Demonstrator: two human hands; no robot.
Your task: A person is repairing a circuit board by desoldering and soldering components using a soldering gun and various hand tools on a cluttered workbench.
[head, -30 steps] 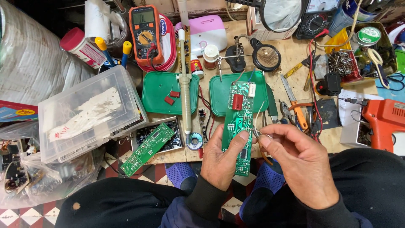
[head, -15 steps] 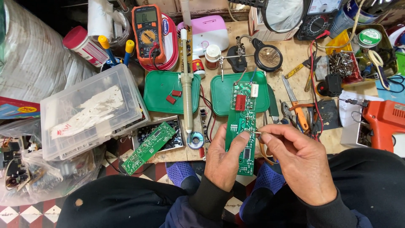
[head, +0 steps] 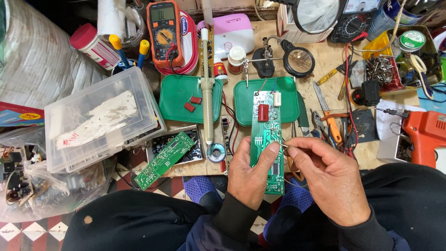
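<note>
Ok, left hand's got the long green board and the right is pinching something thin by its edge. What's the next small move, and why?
Probably ease the thin metal piece in the right hand down onto the green circuit board. Its tip sits just at the board's right edge, beside the thumb of the left hand that steadies it. What the piece is, I cannot tell.

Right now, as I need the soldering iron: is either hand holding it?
No: the soldering iron lies on the bench, clear of both hands.

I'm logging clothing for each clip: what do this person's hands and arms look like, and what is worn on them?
Both hands, left hand and right hand, are bare: no gloves, rings or watch visible. Dark long sleeves end at the wrists in snug ribbed cuffs.
</note>
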